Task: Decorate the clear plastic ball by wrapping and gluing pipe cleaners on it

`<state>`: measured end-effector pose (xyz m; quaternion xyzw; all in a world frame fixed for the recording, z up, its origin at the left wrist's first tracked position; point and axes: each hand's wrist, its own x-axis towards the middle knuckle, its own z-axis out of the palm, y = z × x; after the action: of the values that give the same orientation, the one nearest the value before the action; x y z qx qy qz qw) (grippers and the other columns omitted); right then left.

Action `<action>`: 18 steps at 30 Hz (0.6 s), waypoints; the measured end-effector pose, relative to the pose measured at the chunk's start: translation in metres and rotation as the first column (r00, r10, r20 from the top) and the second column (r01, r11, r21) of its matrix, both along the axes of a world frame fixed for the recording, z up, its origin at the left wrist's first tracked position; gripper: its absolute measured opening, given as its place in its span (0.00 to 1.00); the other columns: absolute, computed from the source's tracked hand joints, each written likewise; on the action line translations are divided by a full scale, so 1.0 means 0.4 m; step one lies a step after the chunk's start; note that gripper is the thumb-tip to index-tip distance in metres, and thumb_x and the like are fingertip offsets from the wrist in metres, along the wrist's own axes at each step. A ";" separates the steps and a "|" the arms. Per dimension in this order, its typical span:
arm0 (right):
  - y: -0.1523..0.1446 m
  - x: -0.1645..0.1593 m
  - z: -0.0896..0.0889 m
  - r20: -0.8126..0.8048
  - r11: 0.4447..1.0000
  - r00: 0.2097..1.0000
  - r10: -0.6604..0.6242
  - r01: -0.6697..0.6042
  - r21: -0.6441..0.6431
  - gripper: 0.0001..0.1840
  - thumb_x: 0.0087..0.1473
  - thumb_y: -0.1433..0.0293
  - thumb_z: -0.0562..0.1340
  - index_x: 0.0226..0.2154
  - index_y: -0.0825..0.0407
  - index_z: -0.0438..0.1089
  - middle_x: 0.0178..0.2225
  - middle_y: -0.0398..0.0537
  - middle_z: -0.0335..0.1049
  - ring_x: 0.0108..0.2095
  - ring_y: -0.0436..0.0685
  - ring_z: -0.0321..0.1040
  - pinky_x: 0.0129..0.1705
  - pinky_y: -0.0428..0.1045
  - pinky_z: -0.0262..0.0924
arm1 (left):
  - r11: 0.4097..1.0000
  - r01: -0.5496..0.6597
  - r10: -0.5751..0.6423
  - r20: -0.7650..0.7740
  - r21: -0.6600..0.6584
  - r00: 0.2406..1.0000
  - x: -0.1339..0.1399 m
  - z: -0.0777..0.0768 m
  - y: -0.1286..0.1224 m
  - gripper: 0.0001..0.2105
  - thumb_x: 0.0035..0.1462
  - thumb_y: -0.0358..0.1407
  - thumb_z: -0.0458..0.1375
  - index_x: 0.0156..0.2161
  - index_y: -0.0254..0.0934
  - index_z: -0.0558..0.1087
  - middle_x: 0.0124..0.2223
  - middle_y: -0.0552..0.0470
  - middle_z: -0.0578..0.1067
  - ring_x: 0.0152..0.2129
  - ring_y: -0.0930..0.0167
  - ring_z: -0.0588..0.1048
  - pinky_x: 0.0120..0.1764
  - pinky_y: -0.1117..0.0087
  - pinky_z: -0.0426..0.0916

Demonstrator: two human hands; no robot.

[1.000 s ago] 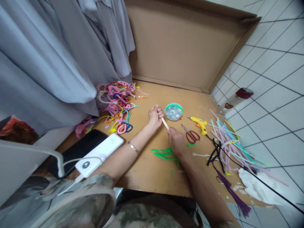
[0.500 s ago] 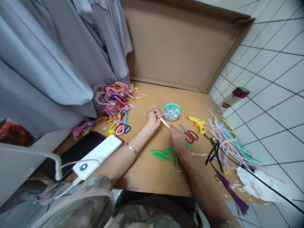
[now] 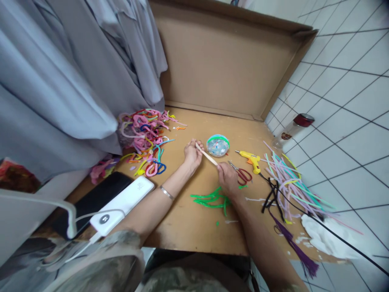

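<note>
A pale, thin wooden-looking stick (image 3: 209,158) slants between my two hands above the table. Its far end rests in the closed fingers of my left hand (image 3: 192,155), which wears a metal bangle at the forearm. My right hand (image 3: 228,177) is wrapped around the near end. Just beyond the stick sits a round clear bowl-like piece (image 3: 218,147) with a green rim. Red-handled scissors (image 3: 244,177) lie right beside my right hand. Under and left of that hand are green, twisted strips (image 3: 209,199), partly covered by it.
A yellow glue gun (image 3: 251,159) with a black cord lies to the right, near pastel pipe cleaners (image 3: 288,182) and a purple tassel (image 3: 296,247). Tangled pink pieces (image 3: 142,129) pile at the left. A white power bank (image 3: 123,205) and a clear jar (image 3: 290,132) flank the table.
More of the stick's far end now shows at my left hand, whose fingers have shifted along it. My right hand keeps its hold. The whole view has tilted slightly.
</note>
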<state>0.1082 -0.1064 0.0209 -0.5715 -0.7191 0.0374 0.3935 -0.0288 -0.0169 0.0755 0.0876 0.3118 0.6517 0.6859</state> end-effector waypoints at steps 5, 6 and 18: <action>-0.003 0.003 0.033 -0.427 0.991 0.901 -0.074 0.019 -0.131 0.13 0.57 0.61 0.55 0.24 0.48 0.63 0.21 0.40 0.58 0.25 0.53 0.54 0.29 0.48 0.48 | 0.996 -0.068 0.078 -0.236 0.051 0.969 0.012 -0.033 -0.002 0.11 0.66 0.32 0.52 0.29 0.37 0.63 0.21 0.58 0.71 0.16 0.79 0.68 0.23 0.80 0.58; -0.003 0.004 0.038 -0.477 0.987 0.874 -0.098 0.024 -0.159 0.13 0.56 0.60 0.56 0.24 0.48 0.63 0.20 0.39 0.55 0.24 0.52 0.52 0.28 0.48 0.46 | 0.994 -0.076 0.094 -0.269 0.078 0.958 0.015 -0.039 -0.001 0.11 0.66 0.32 0.52 0.29 0.37 0.63 0.20 0.58 0.71 0.16 0.79 0.67 0.23 0.80 0.57; 0.013 0.074 0.046 -0.791 0.973 0.611 -0.030 -0.164 -0.164 0.10 0.47 0.65 0.56 0.18 0.48 0.59 0.16 0.37 0.51 0.20 0.49 0.45 0.24 0.47 0.40 | 0.875 -0.076 0.319 -0.452 0.478 0.833 0.006 -0.061 -0.035 0.06 0.61 0.30 0.57 0.32 0.38 0.70 0.31 0.54 0.76 0.31 0.75 0.74 0.40 0.77 0.65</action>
<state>0.1376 -0.1010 0.0394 -0.5089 -0.4851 0.3786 0.6019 -0.0263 -0.0310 0.0511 0.3788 0.3364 0.7259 0.4652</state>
